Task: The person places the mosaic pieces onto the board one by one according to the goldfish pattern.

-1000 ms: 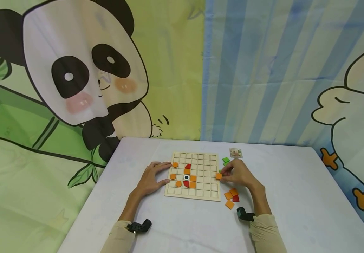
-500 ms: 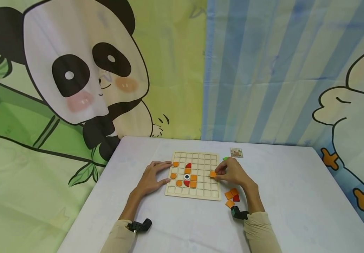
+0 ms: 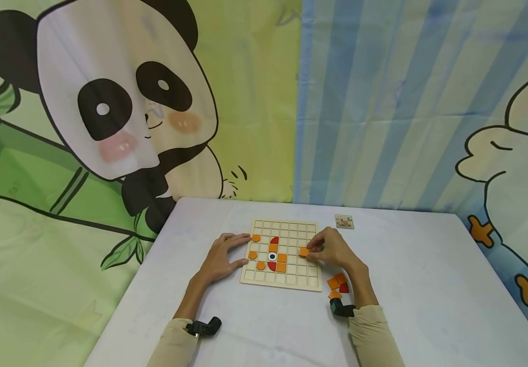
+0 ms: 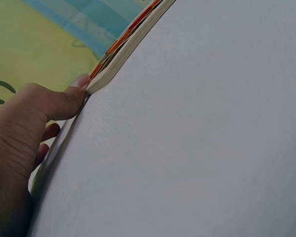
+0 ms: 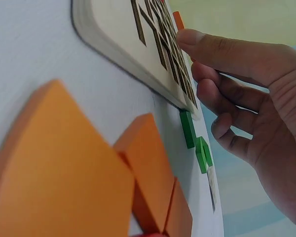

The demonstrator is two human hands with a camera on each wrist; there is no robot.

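Observation:
A square wooden grid board (image 3: 291, 280) lies on the table, with orange discs, orange squares, red quarter-round pieces and one black-and-white eye piece in its cells. My left hand (image 3: 220, 258) touches the board's left edge, thumb and fingers spread along it; in the left wrist view the thumb (image 4: 66, 102) meets the board's corner. Above the right part of the board, my right hand (image 3: 333, 250) pinches an orange square tile (image 3: 304, 252) between thumb and fingertips. The right wrist view shows that hand (image 5: 251, 94) with only an edge of the orange tile (image 5: 178, 20) visible past the thumb.
Loose orange tiles (image 3: 336, 281) and a red piece (image 3: 344, 288) lie right of the board, by my right wrist. Green pieces (image 5: 201, 154) lie beyond the board's edge, hidden behind my hand in the head view. A small pattern card (image 3: 344, 221) lies at the back right.
My right hand has moved left with the orange tile, from the board's right edge to over its cells. The left hand has stayed at the left edge.

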